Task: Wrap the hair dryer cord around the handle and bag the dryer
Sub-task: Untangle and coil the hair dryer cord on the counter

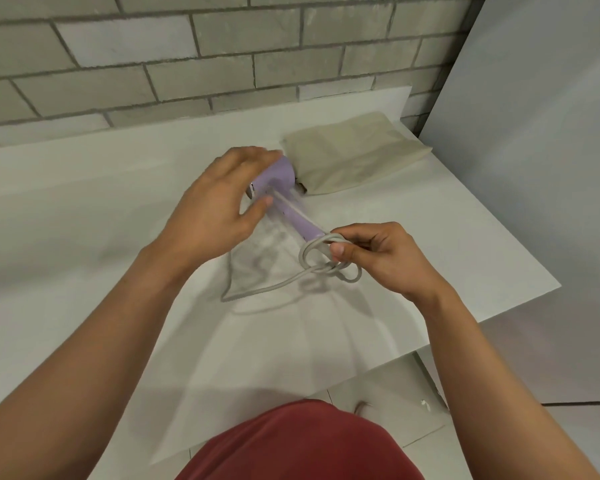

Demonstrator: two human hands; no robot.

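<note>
Wrapping the cord [281, 286], bag [354, 154] waiting.
Left hand [219, 202] grips the lilac hair dryer [278, 177]; right hand [387, 259] pinches loose loops at the handle [307, 228] end; tighter turns likely come next.

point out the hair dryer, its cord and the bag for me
hair dryer [280, 174]: head view, on the purple barrel
cord [278, 286]: head view, on the loose trailing stretch
bag [354, 157]: head view, on the middle of the beige cloth
</note>
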